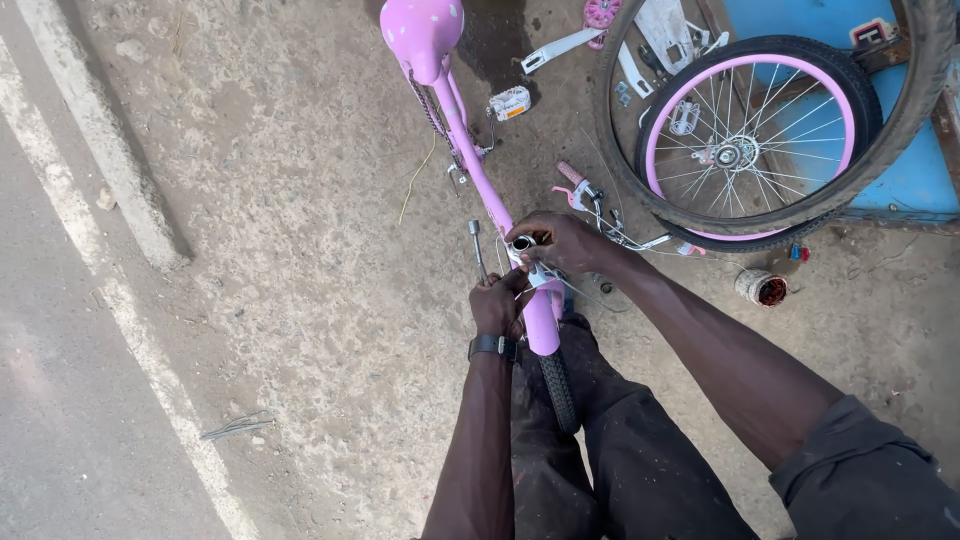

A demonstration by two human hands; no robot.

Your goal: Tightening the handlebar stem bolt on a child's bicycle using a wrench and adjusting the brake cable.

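Observation:
A small pink bicycle frame stands in front of me, its pink saddle at the top and its front tyre between my legs. My right hand is closed over the steering tube at the top of the frame, next to a silver fitting. My left hand, with a dark wristwatch, grips the frame just below it, beside a metal wrench that sticks up at its left; whether the hand holds the wrench I cannot tell. The pink handlebar with its brake lever hangs loose to the right.
A pink-rimmed wheel leans inside a larger black tyre against a blue board at the upper right. White bike parts and a pedal lie on the sandy ground. A small rusty can stands at right. Paved road with a curb runs along the left.

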